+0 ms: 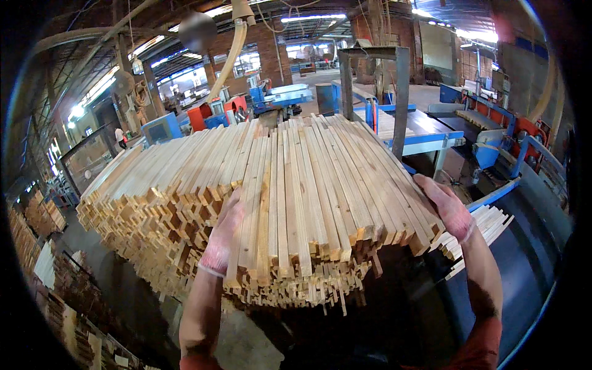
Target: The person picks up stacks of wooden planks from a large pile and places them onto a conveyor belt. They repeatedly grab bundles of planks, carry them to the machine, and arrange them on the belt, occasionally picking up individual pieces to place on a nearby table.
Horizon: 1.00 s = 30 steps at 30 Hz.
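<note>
A wide layer of long, pale wooden strips [308, 197] lies side by side between my two hands, the near ends jutting out unevenly. My left hand [226, 234], in a pinkish-white work glove, presses against the layer's left edge. On the right edge, my gloved right hand [444, 206] is set with its fingers along the outermost strip. Together they clasp the strips from both sides. Under and to the left is a tall stack of similar strips [148, 228], its cut ends facing me. The undersides of both hands are hidden.
A dark metal frame [401, 98] stands beyond the strips at the right. Blue machinery [425, 140] runs along the right side, where a smaller bundle of strips [487, 231] rests low. More blue and red machines [280, 94] stand behind. A distant person [120, 137] is at far left.
</note>
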Tool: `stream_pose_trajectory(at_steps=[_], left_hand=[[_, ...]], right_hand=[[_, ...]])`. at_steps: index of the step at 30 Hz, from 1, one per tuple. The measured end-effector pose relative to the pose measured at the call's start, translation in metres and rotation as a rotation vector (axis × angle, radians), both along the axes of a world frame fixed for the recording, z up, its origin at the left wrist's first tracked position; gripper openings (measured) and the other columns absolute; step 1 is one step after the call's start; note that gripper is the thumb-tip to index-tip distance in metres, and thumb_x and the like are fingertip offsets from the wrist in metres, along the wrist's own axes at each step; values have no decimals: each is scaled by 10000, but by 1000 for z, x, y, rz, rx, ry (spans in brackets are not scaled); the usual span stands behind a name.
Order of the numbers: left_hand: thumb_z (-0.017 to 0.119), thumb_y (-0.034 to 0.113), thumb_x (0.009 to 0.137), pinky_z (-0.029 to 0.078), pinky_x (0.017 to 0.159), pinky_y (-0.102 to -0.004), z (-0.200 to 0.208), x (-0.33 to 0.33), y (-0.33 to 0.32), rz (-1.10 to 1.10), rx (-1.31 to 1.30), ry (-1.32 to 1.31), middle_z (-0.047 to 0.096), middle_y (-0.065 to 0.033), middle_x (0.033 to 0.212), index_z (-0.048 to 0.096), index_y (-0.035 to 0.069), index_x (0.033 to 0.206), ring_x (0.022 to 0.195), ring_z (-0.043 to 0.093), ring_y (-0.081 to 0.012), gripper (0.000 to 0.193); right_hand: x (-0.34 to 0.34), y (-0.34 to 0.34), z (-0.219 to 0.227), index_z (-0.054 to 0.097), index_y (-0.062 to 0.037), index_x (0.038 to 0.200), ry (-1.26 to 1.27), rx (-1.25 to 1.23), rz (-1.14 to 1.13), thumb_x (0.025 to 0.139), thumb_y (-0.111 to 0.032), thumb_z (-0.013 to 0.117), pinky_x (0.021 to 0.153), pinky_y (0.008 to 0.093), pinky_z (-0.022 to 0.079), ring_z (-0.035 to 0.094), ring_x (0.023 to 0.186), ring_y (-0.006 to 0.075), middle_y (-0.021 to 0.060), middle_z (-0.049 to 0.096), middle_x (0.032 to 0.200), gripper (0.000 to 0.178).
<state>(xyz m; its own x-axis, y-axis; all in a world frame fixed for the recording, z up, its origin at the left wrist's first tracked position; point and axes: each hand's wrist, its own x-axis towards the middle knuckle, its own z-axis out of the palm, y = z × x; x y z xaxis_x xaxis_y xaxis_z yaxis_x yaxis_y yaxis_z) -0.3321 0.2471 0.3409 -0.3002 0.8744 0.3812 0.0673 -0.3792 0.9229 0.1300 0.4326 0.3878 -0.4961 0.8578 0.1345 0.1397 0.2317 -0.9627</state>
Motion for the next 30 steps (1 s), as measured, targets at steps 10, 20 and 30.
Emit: stream_pose_trajectory(at_steps=[10, 20, 30], left_hand=[[660, 283, 1074, 600, 972, -383, 43, -7, 12, -98, -348, -6, 751, -108, 1262, 624, 7, 1429, 1068, 747, -211, 451], [822, 248, 932, 579, 1022, -391, 16, 43, -59, 79, -328, -38, 690, -139, 1375, 455, 9, 1580, 1189, 708, -250, 782], [937, 127, 765, 573, 1019, -414, -14, 52, -69, 71, -270, -193, 661, -127, 1398, 335, 67, 1668, 1213, 676, -257, 1087]], right_hand=[[-71, 69, 13, 618, 1, 1438, 179, -692, 147, 1000, -209, 757, 910, 462, 649, 786, 1012, 289, 177, 768, 1240, 505], [-40, 16, -34, 449, 9, 1583, 193, -183, 165, 903, -218, 898, 1037, 364, 566, 686, 1188, 175, 97, 714, 1324, 846], [-39, -13, -57, 416, -77, 1607, 418, -202, 206, 828, -31, 922, 1079, 399, 550, 644, 1266, 190, 87, 687, 1373, 930]])
